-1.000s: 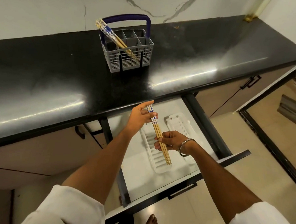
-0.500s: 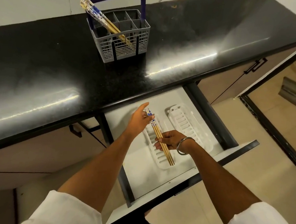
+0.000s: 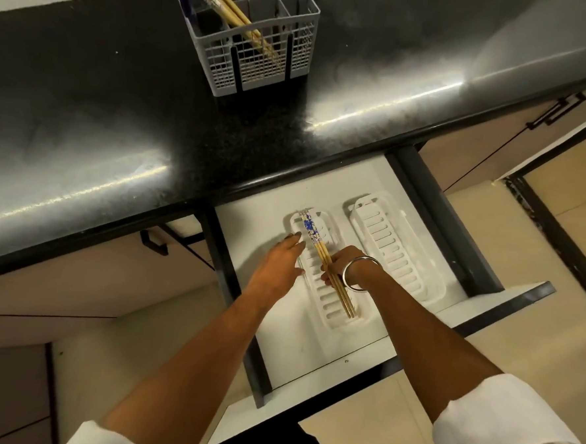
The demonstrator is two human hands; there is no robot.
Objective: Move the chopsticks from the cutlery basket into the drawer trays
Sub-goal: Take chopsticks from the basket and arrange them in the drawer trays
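**Chopsticks lowered into the left tray**

Both forearms reach forward over the open drawer (image 3: 277, 351). The right hand (image 3: 342, 264) pinches the chopsticks (image 3: 326, 263) along the left tray (image 3: 318, 292). The left hand (image 3: 278, 267), fingers straight, rests beside them. More chopsticks (image 3: 229, 7) stand in the cutlery basket (image 3: 260, 65).

Cutlery basket (image 3: 260, 53) on counter (image 3: 102, 114) behind drawer (image 3: 277, 351); two trays (image 3: 403, 249) side by side in drawer.
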